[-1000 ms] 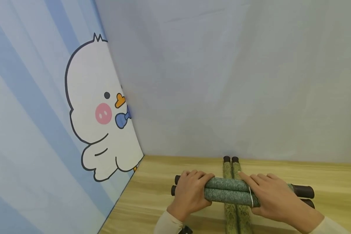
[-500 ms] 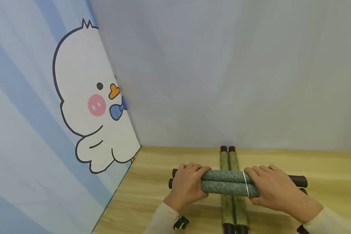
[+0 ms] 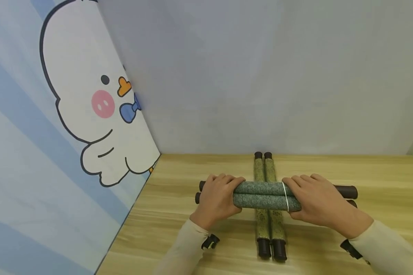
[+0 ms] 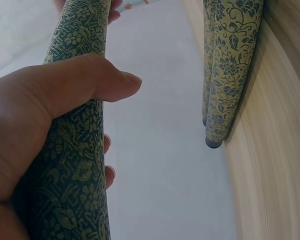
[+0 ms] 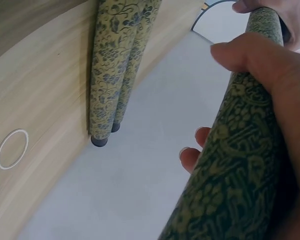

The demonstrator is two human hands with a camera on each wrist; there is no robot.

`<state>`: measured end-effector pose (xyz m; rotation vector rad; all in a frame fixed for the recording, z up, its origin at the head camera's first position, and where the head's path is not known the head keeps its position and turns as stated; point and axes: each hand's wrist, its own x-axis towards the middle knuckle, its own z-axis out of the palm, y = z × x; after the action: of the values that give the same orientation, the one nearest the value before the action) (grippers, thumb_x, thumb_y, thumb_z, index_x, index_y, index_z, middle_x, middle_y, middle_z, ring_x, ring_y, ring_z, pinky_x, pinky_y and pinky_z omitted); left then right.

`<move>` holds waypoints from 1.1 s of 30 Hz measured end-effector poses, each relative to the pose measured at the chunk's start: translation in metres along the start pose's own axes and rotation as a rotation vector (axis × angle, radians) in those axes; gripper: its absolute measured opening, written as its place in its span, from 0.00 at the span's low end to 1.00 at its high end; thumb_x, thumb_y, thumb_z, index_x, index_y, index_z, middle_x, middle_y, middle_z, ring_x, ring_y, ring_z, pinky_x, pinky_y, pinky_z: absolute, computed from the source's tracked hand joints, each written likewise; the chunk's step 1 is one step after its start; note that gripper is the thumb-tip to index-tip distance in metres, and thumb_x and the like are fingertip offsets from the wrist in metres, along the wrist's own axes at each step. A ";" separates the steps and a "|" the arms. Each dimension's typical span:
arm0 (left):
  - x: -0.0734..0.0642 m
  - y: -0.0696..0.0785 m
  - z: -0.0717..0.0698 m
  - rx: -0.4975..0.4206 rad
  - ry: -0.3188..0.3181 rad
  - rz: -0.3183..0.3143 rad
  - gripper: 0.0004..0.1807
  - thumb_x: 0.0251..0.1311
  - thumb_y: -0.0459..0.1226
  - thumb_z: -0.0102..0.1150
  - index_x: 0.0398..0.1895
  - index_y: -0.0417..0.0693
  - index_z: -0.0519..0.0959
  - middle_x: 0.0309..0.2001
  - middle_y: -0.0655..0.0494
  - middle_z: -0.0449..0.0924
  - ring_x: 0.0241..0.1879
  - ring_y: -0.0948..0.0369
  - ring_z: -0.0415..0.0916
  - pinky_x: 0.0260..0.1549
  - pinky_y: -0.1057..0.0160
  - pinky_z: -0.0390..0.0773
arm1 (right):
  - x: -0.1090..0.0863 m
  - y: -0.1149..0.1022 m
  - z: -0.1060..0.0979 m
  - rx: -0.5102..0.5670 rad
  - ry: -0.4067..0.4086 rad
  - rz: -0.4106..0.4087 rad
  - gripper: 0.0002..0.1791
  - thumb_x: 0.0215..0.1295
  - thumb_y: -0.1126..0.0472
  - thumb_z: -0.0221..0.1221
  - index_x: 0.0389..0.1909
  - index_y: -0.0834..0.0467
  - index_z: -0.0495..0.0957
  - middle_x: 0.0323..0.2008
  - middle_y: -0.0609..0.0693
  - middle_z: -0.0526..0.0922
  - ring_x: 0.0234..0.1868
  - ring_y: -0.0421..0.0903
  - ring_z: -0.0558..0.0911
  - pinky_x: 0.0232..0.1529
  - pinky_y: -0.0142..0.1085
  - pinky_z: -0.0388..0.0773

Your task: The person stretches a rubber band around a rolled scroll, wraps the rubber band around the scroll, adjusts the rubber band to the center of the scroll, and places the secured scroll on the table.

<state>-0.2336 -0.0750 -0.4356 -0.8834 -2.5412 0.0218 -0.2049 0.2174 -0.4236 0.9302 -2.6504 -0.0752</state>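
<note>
Green rolls (image 3: 258, 201) held crosswise above the yellow rolls (image 3: 262, 225)

Your left hand (image 3: 217, 198) and right hand (image 3: 318, 198) grip the green pair toward opposite ends, probably for balance. The white band (image 3: 285, 196) beside your right hand seems to keep them together. Your forearms slant inward; below, the yellow pair lies near-to-far on the table (image 3: 151, 236).

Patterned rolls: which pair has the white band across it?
The green pair, gripped by the left hand and the right hand; the yellowish pair, lying on the table, shows none.

Hands (image 3: 216, 198) (image 3: 318, 202) grip green rolls (image 3: 258, 201) — apparently above yellow rolls (image 3: 262, 225).
</note>
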 end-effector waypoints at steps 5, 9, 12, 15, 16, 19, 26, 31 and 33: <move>0.001 0.001 -0.003 -0.014 0.011 0.005 0.49 0.31 0.57 0.85 0.65 0.60 0.78 0.51 0.62 0.83 0.48 0.60 0.79 0.46 0.55 0.74 | 0.004 -0.006 -0.005 0.007 -0.013 -0.001 0.51 0.40 0.36 0.78 0.60 0.65 0.74 0.49 0.59 0.83 0.48 0.57 0.84 0.50 0.57 0.77; -0.001 0.002 -0.003 -0.009 0.021 0.003 0.49 0.30 0.57 0.86 0.64 0.60 0.79 0.50 0.61 0.83 0.48 0.60 0.79 0.46 0.55 0.74 | 0.007 -0.014 -0.008 0.019 -0.028 0.012 0.52 0.39 0.38 0.79 0.60 0.67 0.74 0.51 0.60 0.83 0.51 0.58 0.83 0.53 0.58 0.76; -0.002 0.004 -0.003 0.001 0.018 0.010 0.48 0.31 0.58 0.85 0.64 0.61 0.78 0.50 0.62 0.83 0.48 0.60 0.79 0.46 0.55 0.74 | 0.011 -0.020 -0.008 0.021 -0.036 -0.004 0.53 0.39 0.37 0.79 0.61 0.67 0.74 0.51 0.61 0.83 0.51 0.58 0.83 0.53 0.58 0.76; -0.003 0.005 -0.004 0.009 0.020 0.017 0.48 0.31 0.58 0.85 0.64 0.61 0.78 0.50 0.62 0.83 0.48 0.60 0.79 0.46 0.54 0.75 | 0.015 -0.024 -0.006 0.005 -0.024 -0.017 0.54 0.39 0.36 0.79 0.62 0.66 0.74 0.50 0.60 0.83 0.49 0.57 0.83 0.52 0.57 0.78; -0.003 0.005 -0.005 0.012 0.022 0.019 0.48 0.31 0.59 0.84 0.64 0.61 0.78 0.50 0.63 0.83 0.48 0.60 0.79 0.47 0.55 0.75 | 0.015 -0.025 -0.005 -0.001 -0.015 -0.020 0.55 0.39 0.35 0.79 0.63 0.66 0.74 0.49 0.59 0.83 0.48 0.56 0.84 0.51 0.57 0.78; -0.002 0.001 -0.008 0.008 0.027 0.015 0.49 0.31 0.58 0.85 0.64 0.61 0.79 0.50 0.62 0.83 0.48 0.60 0.79 0.47 0.55 0.75 | 0.015 -0.024 -0.005 -0.021 0.015 -0.011 0.59 0.40 0.33 0.77 0.68 0.65 0.70 0.50 0.58 0.82 0.48 0.55 0.83 0.51 0.55 0.78; -0.002 -0.003 -0.010 -0.009 0.015 0.000 0.49 0.32 0.58 0.85 0.65 0.61 0.78 0.51 0.62 0.83 0.49 0.60 0.79 0.48 0.54 0.75 | 0.004 -0.011 -0.007 -0.047 -0.014 0.056 0.57 0.44 0.30 0.73 0.68 0.64 0.70 0.50 0.57 0.84 0.48 0.55 0.83 0.51 0.55 0.76; -0.004 0.001 -0.007 0.019 0.028 -0.006 0.49 0.30 0.60 0.85 0.64 0.62 0.79 0.50 0.64 0.83 0.48 0.60 0.79 0.47 0.55 0.74 | 0.008 -0.014 -0.008 0.000 -0.054 0.043 0.51 0.42 0.32 0.76 0.59 0.65 0.74 0.48 0.58 0.84 0.47 0.56 0.84 0.53 0.58 0.76; -0.004 0.004 -0.006 0.029 0.040 -0.009 0.49 0.29 0.61 0.85 0.63 0.62 0.79 0.50 0.64 0.83 0.48 0.61 0.79 0.46 0.55 0.74 | 0.011 -0.015 -0.008 0.009 -0.059 0.038 0.51 0.41 0.33 0.77 0.59 0.65 0.74 0.48 0.58 0.84 0.47 0.56 0.84 0.53 0.59 0.76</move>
<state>-0.2261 -0.0749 -0.4319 -0.8534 -2.5012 0.0378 -0.2013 0.1989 -0.4155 0.8936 -2.7238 -0.0839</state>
